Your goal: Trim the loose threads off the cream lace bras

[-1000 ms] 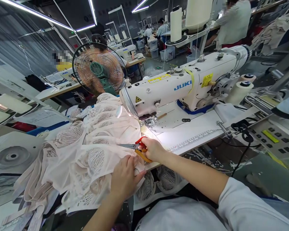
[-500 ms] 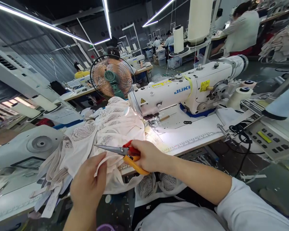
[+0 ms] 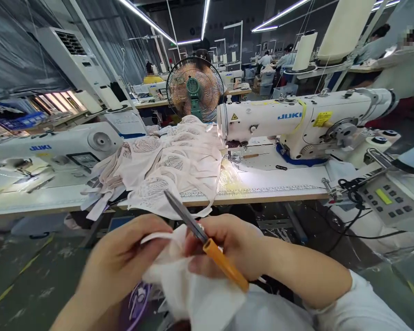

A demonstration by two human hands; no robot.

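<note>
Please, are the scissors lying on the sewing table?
No, the right hand holds the scissors in front of the edge of the sewing table.

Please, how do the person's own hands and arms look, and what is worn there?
The left hand and right hand wear no gloves. A white sleeve ends above the bare right forearm; the left forearm shows no sleeve.
</note>
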